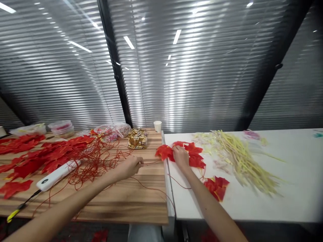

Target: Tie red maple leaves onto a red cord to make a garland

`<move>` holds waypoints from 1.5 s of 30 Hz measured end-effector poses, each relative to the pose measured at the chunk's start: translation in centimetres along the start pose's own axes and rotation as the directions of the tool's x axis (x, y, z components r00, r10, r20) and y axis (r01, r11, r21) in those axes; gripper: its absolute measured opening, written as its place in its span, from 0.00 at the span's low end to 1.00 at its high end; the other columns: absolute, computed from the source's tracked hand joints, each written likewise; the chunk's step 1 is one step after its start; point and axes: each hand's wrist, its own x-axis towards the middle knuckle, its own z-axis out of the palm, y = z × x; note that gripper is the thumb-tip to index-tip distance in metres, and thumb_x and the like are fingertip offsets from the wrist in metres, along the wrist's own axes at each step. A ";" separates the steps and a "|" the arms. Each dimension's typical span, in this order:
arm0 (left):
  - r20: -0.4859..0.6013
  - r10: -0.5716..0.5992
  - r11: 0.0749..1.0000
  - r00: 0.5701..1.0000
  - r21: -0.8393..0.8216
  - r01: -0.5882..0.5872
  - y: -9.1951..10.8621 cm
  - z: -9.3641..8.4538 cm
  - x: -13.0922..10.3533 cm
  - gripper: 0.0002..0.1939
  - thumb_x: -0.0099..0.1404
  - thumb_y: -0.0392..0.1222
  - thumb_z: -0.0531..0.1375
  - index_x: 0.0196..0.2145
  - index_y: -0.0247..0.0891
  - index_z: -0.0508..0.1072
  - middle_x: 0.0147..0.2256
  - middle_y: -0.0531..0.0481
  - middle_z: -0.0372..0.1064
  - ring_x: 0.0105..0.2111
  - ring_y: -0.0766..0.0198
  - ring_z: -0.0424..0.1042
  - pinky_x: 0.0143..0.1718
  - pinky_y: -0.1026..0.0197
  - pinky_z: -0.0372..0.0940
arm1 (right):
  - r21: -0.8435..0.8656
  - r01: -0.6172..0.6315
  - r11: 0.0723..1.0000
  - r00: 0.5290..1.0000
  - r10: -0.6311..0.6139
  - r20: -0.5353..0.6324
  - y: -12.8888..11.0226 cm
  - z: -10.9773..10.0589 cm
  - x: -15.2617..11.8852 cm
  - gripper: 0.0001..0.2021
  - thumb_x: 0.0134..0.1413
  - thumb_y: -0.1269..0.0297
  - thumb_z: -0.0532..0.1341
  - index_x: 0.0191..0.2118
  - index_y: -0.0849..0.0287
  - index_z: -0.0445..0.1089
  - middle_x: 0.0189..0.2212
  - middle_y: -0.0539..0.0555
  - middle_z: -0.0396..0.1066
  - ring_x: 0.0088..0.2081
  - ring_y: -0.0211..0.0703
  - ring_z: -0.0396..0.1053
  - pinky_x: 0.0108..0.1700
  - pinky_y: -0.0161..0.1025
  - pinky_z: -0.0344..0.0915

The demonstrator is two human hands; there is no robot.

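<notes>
My left hand point(131, 166) is closed in a pinch above the wooden table, on a thin red string point(152, 162) that runs right toward a cluster of red artificial maple leaves point(194, 155). Over that cluster, at the left edge of the white table, my right hand point(180, 156) has its fingers closed on the leaves; its fingertips are partly hidden. A smaller bunch of red leaves point(217, 187) lies beside my right forearm. To the left of my left hand spreads a large tangle of red string point(97, 158).
Red leaves point(58, 153) cover the left of the wooden table point(141, 205), near a white power strip point(58, 175), plastic tubs point(61, 129) and a gold foil packet point(137, 138). A paper cup point(157, 126) stands behind. Yellow strands point(244, 161) lie on the white table point(297, 188).
</notes>
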 end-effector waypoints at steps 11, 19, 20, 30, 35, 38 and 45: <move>-0.331 -0.086 0.890 0.940 -0.449 -0.076 -2.4 7.2 1.3 0.15 0.62 0.49 0.46 0.32 0.36 0.65 0.21 0.54 0.61 0.19 0.69 0.60 0.20 0.68 0.54 | -0.050 -0.021 0.999 0.998 0.024 0.055 -3.3 -2.4 -0.9 0.17 0.50 0.76 0.53 0.46 0.64 0.65 0.37 0.61 0.69 0.41 0.50 0.63 0.40 0.41 0.58; -0.338 -0.150 0.723 0.929 -0.679 -0.130 -2.1 8.0 4.3 0.17 0.61 0.53 0.48 0.35 0.35 0.63 0.21 0.57 0.57 0.12 0.75 0.54 0.13 0.69 0.47 | 0.438 0.395 0.808 0.878 -0.191 -0.440 -3.7 -2.9 -1.6 0.18 0.55 0.74 0.48 0.52 0.58 0.61 0.43 0.58 0.67 0.46 0.47 0.63 0.48 0.47 0.60; -0.317 -0.137 0.696 0.939 -0.705 -0.137 -2.1 8.2 4.7 0.17 0.61 0.53 0.48 0.35 0.35 0.63 0.21 0.57 0.57 0.11 0.75 0.54 0.12 0.69 0.47 | 0.502 0.417 0.758 0.888 -0.223 -0.402 -4.3 -2.7 -1.8 0.18 0.56 0.72 0.49 0.53 0.57 0.59 0.44 0.58 0.67 0.46 0.46 0.63 0.48 0.47 0.61; -0.112 -0.092 0.414 0.989 -0.908 -0.064 -3.1 10.2 5.2 0.16 0.59 0.54 0.50 0.30 0.36 0.59 0.18 0.61 0.54 0.07 0.77 0.53 0.06 0.72 0.42 | 0.621 0.471 0.627 0.865 -0.466 -0.185 -6.0 -0.6 -2.8 0.15 0.57 0.72 0.51 0.49 0.57 0.64 0.37 0.55 0.70 0.38 0.40 0.67 0.39 0.38 0.66; 0.049 -0.104 0.327 0.993 -0.941 0.081 -3.7 9.8 5.2 0.16 0.57 0.54 0.52 0.30 0.37 0.59 0.18 0.60 0.58 0.07 0.74 0.57 0.05 0.73 0.44 | 0.560 0.538 0.630 0.825 -0.530 -0.196 -5.4 -0.1 -2.7 0.15 0.56 0.74 0.50 0.47 0.59 0.66 0.33 0.56 0.72 0.34 0.41 0.68 0.36 0.38 0.66; 0.189 -0.039 0.303 0.981 -0.933 0.192 -4.0 9.4 5.0 0.17 0.54 0.53 0.56 0.30 0.36 0.60 0.18 0.59 0.59 0.10 0.73 0.60 0.07 0.72 0.50 | 0.650 0.493 0.579 0.832 -0.533 -0.156 -5.1 0.5 -2.8 0.13 0.56 0.73 0.50 0.43 0.58 0.69 0.34 0.56 0.72 0.34 0.41 0.69 0.36 0.38 0.66; 0.259 0.067 0.330 0.964 -0.917 0.224 -3.8 8.3 4.2 0.18 0.53 0.53 0.58 0.30 0.34 0.63 0.20 0.55 0.62 0.16 0.71 0.65 0.16 0.69 0.60 | 0.899 -0.113 0.423 0.949 -0.221 0.224 -6.0 0.1 -2.8 0.12 0.52 0.59 0.56 0.28 0.60 0.72 0.21 0.53 0.71 0.22 0.39 0.67 0.26 0.35 0.64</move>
